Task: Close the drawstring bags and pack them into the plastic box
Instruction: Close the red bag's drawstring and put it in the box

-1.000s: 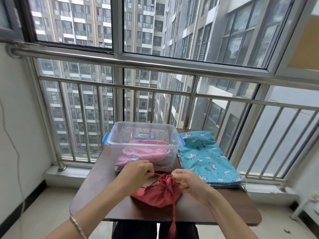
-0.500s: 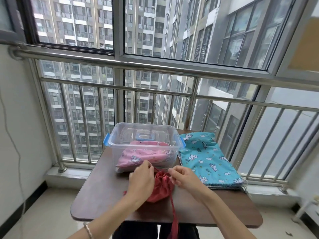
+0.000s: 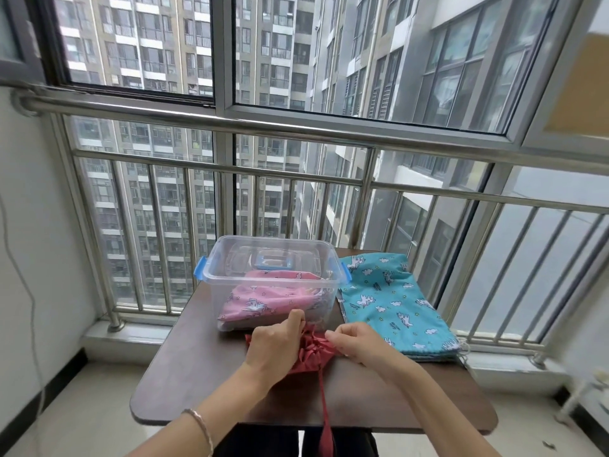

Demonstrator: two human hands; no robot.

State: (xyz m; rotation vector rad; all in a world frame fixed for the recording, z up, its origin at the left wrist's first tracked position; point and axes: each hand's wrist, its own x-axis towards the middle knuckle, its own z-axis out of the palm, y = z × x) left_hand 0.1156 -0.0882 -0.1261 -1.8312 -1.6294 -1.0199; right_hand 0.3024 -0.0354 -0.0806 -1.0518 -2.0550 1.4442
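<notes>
Red bag [image 3: 313, 354] lies mid-tabletop, just in front of the plastic box [image 3: 273, 281], its mouth bunched into tight gathers. Both hands are on it.

Left hand [image 3: 276, 341]: fingers curled over the left side of the gathered mouth, gripping cloth, knuckles up against the box's front wall. A thin bracelet [image 3: 201, 427] is on that wrist.

Right hand [image 3: 357, 341]: thumb and forefinger pinch the right side of the gathers and the other fingers are curled in. Cannot tell if it pinches cord or cloth.

A red cord [image 3: 324, 400] runs from the bag's mouth toward the near edge of the tabletop [image 3: 197, 374] and hangs over it.

The box sits at the far edge, left of centre, lid off, blue latches [image 3: 199, 271] at both ends. A pink bag [image 3: 263, 298] with a white print lies inside it on the bottom, seen through the clear wall. A clear piece with a blue part [image 3: 273, 261] also shows through the box; cannot tell if it is inside or behind.

A teal bag [image 3: 389, 298] with a white print lies flat along the right edge of the tabletop, just beside the box. Its mouth end points to the near right corner, not gathered, with cords trailing off there.

A steel railing [image 3: 296, 133] and windows stand behind the table, with tower blocks outside.
</notes>
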